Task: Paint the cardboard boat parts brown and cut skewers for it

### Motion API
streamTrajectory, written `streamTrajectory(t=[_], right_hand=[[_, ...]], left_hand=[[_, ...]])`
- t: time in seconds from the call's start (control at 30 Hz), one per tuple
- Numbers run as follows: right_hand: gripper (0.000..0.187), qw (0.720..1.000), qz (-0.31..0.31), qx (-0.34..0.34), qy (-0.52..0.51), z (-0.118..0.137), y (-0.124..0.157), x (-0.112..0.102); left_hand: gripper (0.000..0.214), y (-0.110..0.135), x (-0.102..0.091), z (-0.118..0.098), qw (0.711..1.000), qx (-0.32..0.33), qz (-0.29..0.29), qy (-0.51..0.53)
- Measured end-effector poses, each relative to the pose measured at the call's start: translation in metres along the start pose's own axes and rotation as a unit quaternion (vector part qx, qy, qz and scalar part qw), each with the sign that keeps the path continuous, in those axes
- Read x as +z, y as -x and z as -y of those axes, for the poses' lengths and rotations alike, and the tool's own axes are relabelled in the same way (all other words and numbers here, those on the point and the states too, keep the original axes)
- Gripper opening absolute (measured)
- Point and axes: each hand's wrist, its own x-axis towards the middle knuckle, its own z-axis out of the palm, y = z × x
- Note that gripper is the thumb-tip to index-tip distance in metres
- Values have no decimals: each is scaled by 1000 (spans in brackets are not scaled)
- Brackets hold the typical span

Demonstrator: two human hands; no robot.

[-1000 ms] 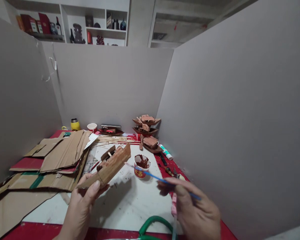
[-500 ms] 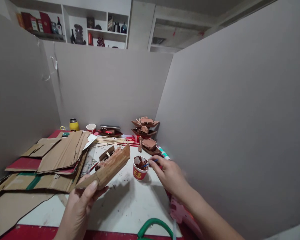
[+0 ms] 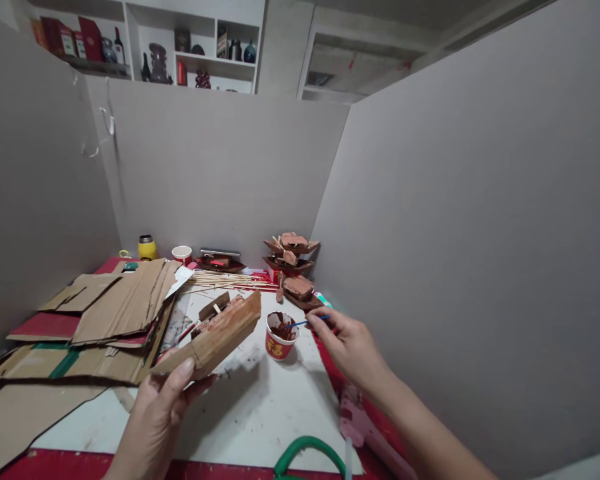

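Note:
My left hand (image 3: 163, 403) grips a cardboard model boat (image 3: 220, 337) by its near end, tilted up toward the right above the table. Patches of reddish-brown paint show along its upper part, while the outer side is bare brown. Between finger and thumb my right hand (image 3: 347, 340) pinches a thin blue-handled paintbrush (image 3: 303, 323). The brush's tip reaches into a red and white paper cup (image 3: 280, 343), whose inside is smeared with dark brown paint; the bristles are hidden there. Behind the held boat, a curved brown piece (image 3: 214, 306) lies on the white board.
Torn cardboard sheets (image 3: 120, 307) are piled at left. Thin wooden sticks (image 3: 225, 280) lie behind, near painted model boats (image 3: 293, 257) stacked at the back. A pink glue gun (image 3: 357, 423) and a green handle (image 3: 310, 445) are at the front right. Grey partitions (image 3: 215, 160) surround the table.
My right hand has shifted slightly right, away from the cup, showing more of the brush's blue handle. The boat in my left hand has hardly moved.

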Motion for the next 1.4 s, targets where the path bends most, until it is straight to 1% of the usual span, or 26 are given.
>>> streamTrajectory(t=[0.17,0.3,0.4,0.5,0.63,0.73,0.8,0.9,1.0,1.13,1.23,1.3,1.4], right_hand=[[29,998,-41,7,-39,-1,10,-2],[33,991,-92,31,-92,0,19,-2],[37,977,-153,65,-135,1,24,-7],[39,957,-207,94,-181,4,28,-16],[40,932,-243,108,-246,10,35,-23],[36,908,-249,117,-316,20,46,-22],[33,892,-239,121,-363,30,55,-18],[31,882,-209,107,-408,48,65,-10],[29,873,-200,89,-436,60,70,-4],[27,868,-214,88,-439,62,71,0],[25,867,-227,90,-435,59,74,4],[23,872,-227,90,-424,58,77,8],[21,882,-205,79,-417,57,83,14]], left_hand=[[44,0,1,1,1000,-5,-9,-2],[49,0,2,1,1000,-13,-6,-17],[57,0,1,1,1000,-16,-2,-21],[65,0,1,0,999,-29,7,-27],[69,1,3,0,998,-35,32,-44],[67,2,4,1,997,-49,32,-46],[66,3,6,1,997,-60,28,-45],[65,7,10,1,997,-63,16,-37],[66,12,15,-2,998,-60,1,-32],[69,16,20,-6,998,-57,-9,-29],[69,16,19,-6,998,-63,-6,-18],[71,15,17,-5,998,-65,-2,-14],[72,13,14,-3,998,-65,5,-16]])
